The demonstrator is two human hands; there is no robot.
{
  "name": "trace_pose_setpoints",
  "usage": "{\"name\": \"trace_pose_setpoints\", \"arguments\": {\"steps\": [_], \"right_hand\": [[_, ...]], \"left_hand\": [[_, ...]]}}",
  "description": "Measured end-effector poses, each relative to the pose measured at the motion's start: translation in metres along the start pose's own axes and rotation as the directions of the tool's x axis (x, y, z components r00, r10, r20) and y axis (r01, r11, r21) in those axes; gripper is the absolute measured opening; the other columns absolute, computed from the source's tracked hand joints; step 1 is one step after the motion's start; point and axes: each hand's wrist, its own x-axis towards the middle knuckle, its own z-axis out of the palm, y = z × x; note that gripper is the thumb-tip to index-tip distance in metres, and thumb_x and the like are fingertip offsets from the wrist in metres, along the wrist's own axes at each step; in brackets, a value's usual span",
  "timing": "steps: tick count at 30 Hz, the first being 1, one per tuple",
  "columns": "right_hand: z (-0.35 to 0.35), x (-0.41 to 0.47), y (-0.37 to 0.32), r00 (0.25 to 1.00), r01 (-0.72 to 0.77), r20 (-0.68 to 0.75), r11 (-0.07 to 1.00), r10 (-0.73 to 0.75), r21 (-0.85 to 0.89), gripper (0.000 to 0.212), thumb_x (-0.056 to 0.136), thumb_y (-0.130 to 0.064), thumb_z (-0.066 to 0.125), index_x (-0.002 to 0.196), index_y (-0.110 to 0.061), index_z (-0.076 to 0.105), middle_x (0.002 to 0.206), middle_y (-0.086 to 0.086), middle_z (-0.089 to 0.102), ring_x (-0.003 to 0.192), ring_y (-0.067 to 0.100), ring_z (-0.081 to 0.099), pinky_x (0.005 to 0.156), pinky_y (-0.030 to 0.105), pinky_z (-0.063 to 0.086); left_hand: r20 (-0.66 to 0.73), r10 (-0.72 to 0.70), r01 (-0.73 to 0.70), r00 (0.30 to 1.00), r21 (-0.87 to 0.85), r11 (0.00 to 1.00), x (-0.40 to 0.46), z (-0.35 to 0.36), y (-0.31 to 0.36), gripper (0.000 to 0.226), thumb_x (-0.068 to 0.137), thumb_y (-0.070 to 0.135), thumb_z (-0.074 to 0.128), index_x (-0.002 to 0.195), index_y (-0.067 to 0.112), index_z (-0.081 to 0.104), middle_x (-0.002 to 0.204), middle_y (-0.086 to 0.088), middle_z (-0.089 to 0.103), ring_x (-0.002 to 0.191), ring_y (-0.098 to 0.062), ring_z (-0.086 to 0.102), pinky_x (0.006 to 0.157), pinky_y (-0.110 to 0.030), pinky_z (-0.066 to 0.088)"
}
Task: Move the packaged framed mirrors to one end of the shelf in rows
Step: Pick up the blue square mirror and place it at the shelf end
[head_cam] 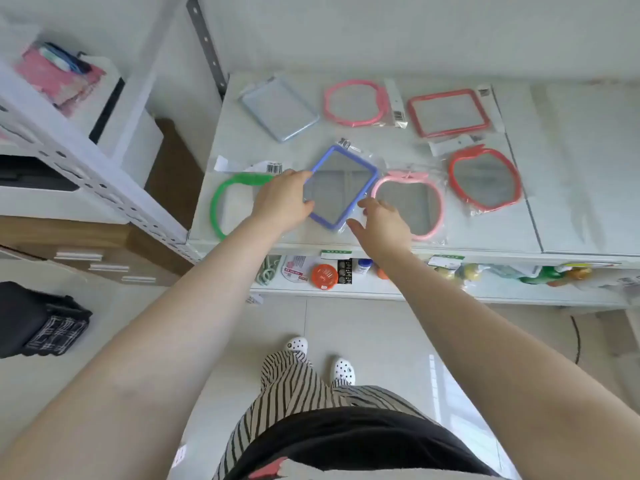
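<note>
- While the blue-framed mirror (341, 187) lies turned like a diamond on the shelf (571, 188), its long axis runs from far-left to near-right, so it sits askew between the green-framed mirror (225, 202) on its left and the pink apple-shaped mirror (410, 206) on its right.
- Your left hand (282, 199) is the nearer one: it already sits at the frame's left corner, thumb and fingers (304, 174) wrapped around that edge in what looks like a pinch grasp.
- Your right hand (382, 220) hovers just beside the near-right corner, fingers (358, 226) spread and released, holding nothing; whether a fingertip brushes the wrapping I cannot tell.
- To square it into the front row, judge that you would swing the near corner leftward, pivoting about your left grip, until the long sides run parallel to the shelf's front edge.
- Behind it, the grey-blue mirror (278, 109), pink round mirror (356, 103) and red rectangular mirror (448, 112) form a back row; the red apple-shaped mirror (485, 181) ends the front one.
- Watch the slippery plastic sleeve: it may slide against its neighbours.
</note>
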Motion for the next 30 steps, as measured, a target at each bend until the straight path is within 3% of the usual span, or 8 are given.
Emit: {"name": "trace_pose_setpoints", "arguments": {"steps": [5,9,12,16,20,22,25,30], "right_hand": [[0.016,0.02,-0.013,0.979,-0.2,0.035,0.98,0.2,-0.008,0.043,0.092,-0.036,0.056,0.128,-0.013,0.05,0.123,0.005,0.06,0.116,0.028,0.054,0.079,0.036,0.045],[0.028,0.03,-0.024,0.924,-0.38,0.063,0.922,0.376,0.069,0.032,0.09,-0.03,0.056,0.114,-0.009,0.053,0.102,0.009,0.064,0.093,0.031,0.058,0.065,0.032,0.038],[0.035,0.034,-0.032,0.88,-0.475,0.083,0.869,0.467,0.139,0.036,0.09,-0.028,0.058,0.119,-0.008,0.049,0.094,0.008,0.061,0.081,0.03,0.056,0.064,0.031,0.039],[0.041,0.038,-0.037,0.863,-0.503,0.088,0.831,0.498,0.235,0.047,0.088,-0.026,0.062,0.128,-0.01,0.045,0.106,0.011,0.066,0.094,0.034,0.065,0.07,0.033,0.047],[0.034,0.037,-0.035,0.854,-0.49,0.069,0.75,0.517,0.444,0.055,0.087,-0.019,0.06,0.139,-0.02,0.041,0.112,0.007,0.066,0.086,0.027,0.062,0.073,0.036,0.051],[0.028,0.037,-0.034,0.843,-0.466,0.064,0.668,0.534,0.581,0.056,0.088,-0.015,0.061,0.141,-0.023,0.043,0.102,0.003,0.063,0.071,0.019,0.057,0.06,0.028,0.046],[0.015,0.036,-0.03,0.818,-0.413,0.047,0.528,0.574,0.742,0.056,0.087,-0.012,0.061,0.14,-0.024,0.046,0.076,-0.001,0.052,0.06,0.014,0.048,0.047,0.021,0.037],[-0.021,0.022,-0.011,0.775,-0.296,-0.051,0.433,0.63,0.851,0.055,0.086,-0.005,0.061,0.137,-0.024,0.051,0.076,0.005,0.057,0.063,0.017,0.051,0.064,0.024,0.048]], "left_hand": [[0.056,0.014,-0.022,0.998,0.143,0.989,0.033,0.011,-0.019,0.028,0.083,0.026,0.059,0.108,0.013,0.059,0.103,-0.013,0.063,0.096,-0.035,0.062,0.075,-0.038,0.047],[0.151,0.018,-0.048,0.988,0.201,0.978,0.049,0.017,-0.027,0.009,0.082,0.024,0.06,0.089,0.02,0.057,0.094,-0.006,0.067,0.089,-0.031,0.064,0.069,-0.032,0.041],[0.166,0.023,-0.049,0.986,0.157,0.986,0.056,0.021,-0.033,0.005,0.079,0.02,0.062,0.083,0.02,0.058,0.093,-0.007,0.068,0.087,-0.031,0.065,0.069,-0.032,0.042],[0.198,0.011,-0.022,0.98,0.051,0.998,0.064,0.018,-0.038,0.019,0.076,0.016,0.068,0.093,0.012,0.06,0.099,-0.011,0.068,0.091,-0.033,0.064,0.073,-0.036,0.047],[0.209,0.012,0.027,0.978,-0.18,0.983,0.068,0.005,-0.037,0.023,0.074,0.016,0.075,0.081,0.012,0.054,0.086,-0.01,0.062,0.084,-0.031,0.06,0.079,-0.038,0.049],[0.2,0.038,0.028,0.979,-0.314,0.949,0.07,-0.004,-0.034,0.023,0.074,0.015,0.076,0.091,0.008,0.061,0.087,-0.005,0.059,0.082,-0.024,0.055,0.082,-0.035,0.048],[0.189,0.058,0.038,0.98,-0.469,0.882,0.07,-0.016,-0.019,0.048,0.076,0.01,0.076,0.121,0.009,0.059,0.105,-0.003,0.06,0.093,-0.018,0.055,0.089,-0.028,0.044],[0.174,0.109,0.01,0.979,-0.571,0.821,0.065,-0.018,0.025,0.077,0.078,0.011,0.076,0.145,0.013,0.037,0.11,-0.001,0.052,0.097,-0.016,0.053,0.094,-0.026,0.042]]}}
